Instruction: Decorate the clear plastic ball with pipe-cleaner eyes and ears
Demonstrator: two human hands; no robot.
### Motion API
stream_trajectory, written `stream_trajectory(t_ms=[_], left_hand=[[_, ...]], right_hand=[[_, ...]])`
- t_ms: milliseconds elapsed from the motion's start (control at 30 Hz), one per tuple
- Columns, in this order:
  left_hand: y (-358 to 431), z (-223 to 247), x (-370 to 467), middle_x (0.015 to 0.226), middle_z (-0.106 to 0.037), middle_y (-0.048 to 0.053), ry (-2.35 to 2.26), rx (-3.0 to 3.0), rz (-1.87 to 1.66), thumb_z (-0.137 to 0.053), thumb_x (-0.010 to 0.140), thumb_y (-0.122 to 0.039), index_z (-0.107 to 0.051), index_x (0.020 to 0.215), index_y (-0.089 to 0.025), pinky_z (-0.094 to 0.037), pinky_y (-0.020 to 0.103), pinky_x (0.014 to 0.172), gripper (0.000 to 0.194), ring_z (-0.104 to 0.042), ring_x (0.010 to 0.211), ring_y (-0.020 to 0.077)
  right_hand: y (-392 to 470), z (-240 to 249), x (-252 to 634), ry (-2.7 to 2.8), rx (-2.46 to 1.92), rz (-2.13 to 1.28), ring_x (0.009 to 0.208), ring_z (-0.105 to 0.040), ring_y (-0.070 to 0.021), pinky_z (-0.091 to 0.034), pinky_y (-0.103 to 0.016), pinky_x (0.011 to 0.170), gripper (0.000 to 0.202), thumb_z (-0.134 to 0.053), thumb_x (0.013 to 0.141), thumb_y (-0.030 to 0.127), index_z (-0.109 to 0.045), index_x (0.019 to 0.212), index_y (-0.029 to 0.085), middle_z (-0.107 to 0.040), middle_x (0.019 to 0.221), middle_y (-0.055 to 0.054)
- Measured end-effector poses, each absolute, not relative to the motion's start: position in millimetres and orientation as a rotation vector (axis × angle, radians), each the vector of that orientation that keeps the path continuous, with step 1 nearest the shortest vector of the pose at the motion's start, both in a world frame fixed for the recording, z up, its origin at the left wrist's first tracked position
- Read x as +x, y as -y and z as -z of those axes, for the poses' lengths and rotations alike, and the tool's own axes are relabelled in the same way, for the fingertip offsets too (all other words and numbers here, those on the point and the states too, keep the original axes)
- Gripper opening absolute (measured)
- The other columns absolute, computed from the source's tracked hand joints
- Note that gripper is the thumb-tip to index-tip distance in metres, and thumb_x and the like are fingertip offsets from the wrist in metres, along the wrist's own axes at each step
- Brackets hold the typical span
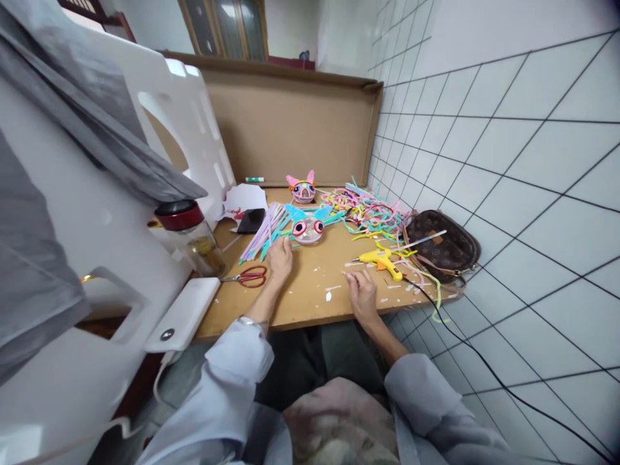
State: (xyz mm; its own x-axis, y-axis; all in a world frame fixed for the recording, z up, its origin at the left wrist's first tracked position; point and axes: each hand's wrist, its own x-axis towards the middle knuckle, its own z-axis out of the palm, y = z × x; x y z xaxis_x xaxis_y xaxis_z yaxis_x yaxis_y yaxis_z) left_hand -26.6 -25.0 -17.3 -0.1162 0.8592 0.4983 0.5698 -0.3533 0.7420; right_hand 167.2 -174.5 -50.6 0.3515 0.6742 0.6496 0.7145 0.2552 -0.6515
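Observation:
My left hand [279, 259] is closed, fingers curled, beside a clear round craft face [308, 234] with turquoise ears and red-rimmed eyes. Whether it grips the face's edge or a thin stem is hidden. My right hand [362, 296] rests low over the table's front, its fingers drawn together; anything in them is too small to make out. A yellow glue gun [382, 259] lies just beyond it, nozzle pointing left. Red-handled scissors [250, 276] lie left of my left hand. Lilac and turquoise pipe cleaners [266, 231] fan out behind that hand.
A pink-eared craft face [303, 190] sits farther back, beside a tangled pipe-cleaner heap [371, 210]. At right are a brown bag [442, 242] and the gun's black cord [477, 352]. A glass bottle [196, 248], white power bank [184, 314] and dark phone [252, 221] stand or lie left.

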Motion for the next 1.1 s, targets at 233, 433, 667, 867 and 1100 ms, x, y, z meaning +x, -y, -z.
stream_trajectory(t_ms=[233,433,667,867,1100], left_hand=[[26.4,12.6,-25.4,0.053,-0.03,-0.004,-1.534,1.872,-1.491,-0.045,0.096,-0.037,-0.034,0.055,-0.023,-0.025,0.029,0.06,0.045,-0.036,0.056,0.0147],[28.1,14.1,-23.2,0.059,-0.048,-0.001,-1.457,1.894,-1.558,-0.042,0.098,-0.04,-0.048,0.065,-0.022,-0.034,0.028,0.062,0.038,-0.047,0.061,0.0169],[29.6,16.6,-17.8,0.08,-0.063,0.004,-1.335,2.03,-1.601,-0.038,0.1,-0.039,-0.058,0.082,-0.022,-0.045,0.031,0.075,0.032,-0.058,0.077,0.0204],[36.0,15.1,1.8,0.064,-0.054,0.003,-1.137,2.342,-1.476,-0.044,0.099,-0.037,-0.05,0.064,-0.023,-0.039,0.035,0.071,0.038,-0.053,0.068,0.0208],[40.4,9.7,45.5,0.061,-0.055,0.003,-0.762,2.659,-1.359,-0.044,0.101,-0.036,-0.051,0.062,-0.022,-0.034,0.037,0.069,0.042,-0.048,0.064,0.0193]], right_hand=[[179.4,47.3,162.6,1.433,-1.491,0.346,0.07,-0.06,-0.0183,-0.04,-0.037,0.08,0.044,-0.039,0.106,0.034,-0.061,0.069,0.021,-0.067,0.068,-0.003],[179.5,42.5,162.3,1.536,-1.368,0.261,0.057,-0.051,-0.0175,-0.04,-0.033,0.063,0.052,-0.035,0.105,0.04,-0.043,0.056,0.026,-0.052,0.054,0.0],[184.7,44.9,161.5,1.521,-1.414,0.294,0.046,-0.042,-0.0151,-0.03,-0.031,0.05,0.053,-0.03,0.107,0.043,-0.039,0.058,0.026,-0.047,0.049,0.002],[188.2,48.7,160.8,1.423,-1.487,0.282,0.045,-0.053,-0.0177,-0.033,-0.03,0.047,0.046,-0.028,0.107,0.04,-0.051,0.07,0.026,-0.058,0.053,0.0],[190.4,46.1,157.9,1.336,-1.418,0.355,0.075,-0.07,-0.0202,-0.052,-0.032,0.066,0.027,-0.033,0.104,0.025,-0.059,0.099,0.021,-0.073,0.084,-0.009]])
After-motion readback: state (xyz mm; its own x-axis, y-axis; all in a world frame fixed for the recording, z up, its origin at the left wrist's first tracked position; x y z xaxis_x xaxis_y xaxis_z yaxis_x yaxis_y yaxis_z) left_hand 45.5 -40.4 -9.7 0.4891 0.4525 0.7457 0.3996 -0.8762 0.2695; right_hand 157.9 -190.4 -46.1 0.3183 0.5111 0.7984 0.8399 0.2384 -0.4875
